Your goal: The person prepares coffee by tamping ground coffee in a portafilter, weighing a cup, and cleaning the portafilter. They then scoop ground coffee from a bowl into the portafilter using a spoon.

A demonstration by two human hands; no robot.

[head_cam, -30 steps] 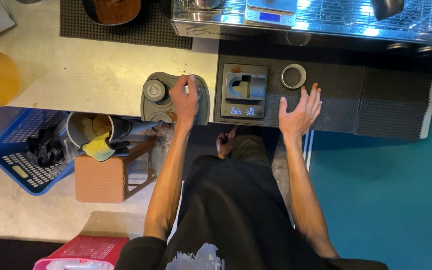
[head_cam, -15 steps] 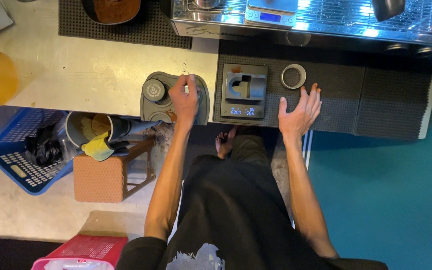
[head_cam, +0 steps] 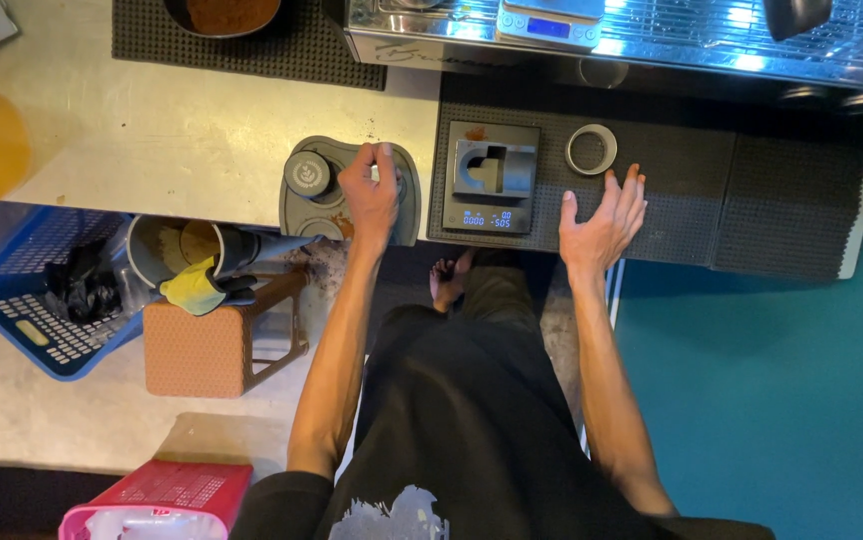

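My left hand (head_cam: 372, 192) is closed over a small object on the grey tamping mat (head_cam: 304, 208), beside a round dark tamper (head_cam: 308, 174); what it grips is hidden under the fingers. My right hand (head_cam: 604, 218) rests open and flat on the black rubber mat (head_cam: 712, 190), fingers spread, holding nothing. Just left of it sits a small grey digital scale (head_cam: 492, 178) with a lit display and a dark holder on top. A metal dosing ring (head_cam: 592, 149) lies on the mat just beyond my right fingertips.
An espresso machine's drip tray (head_cam: 652, 40) runs along the counter's far edge, with a second scale (head_cam: 552, 22) on it. A knock box with coffee grounds (head_cam: 224, 14) sits far left. Below the counter stand a blue basket (head_cam: 42, 300), a metal bucket with a yellow cloth (head_cam: 192, 262), an orange stool (head_cam: 214, 345) and a pink bin (head_cam: 162, 500).
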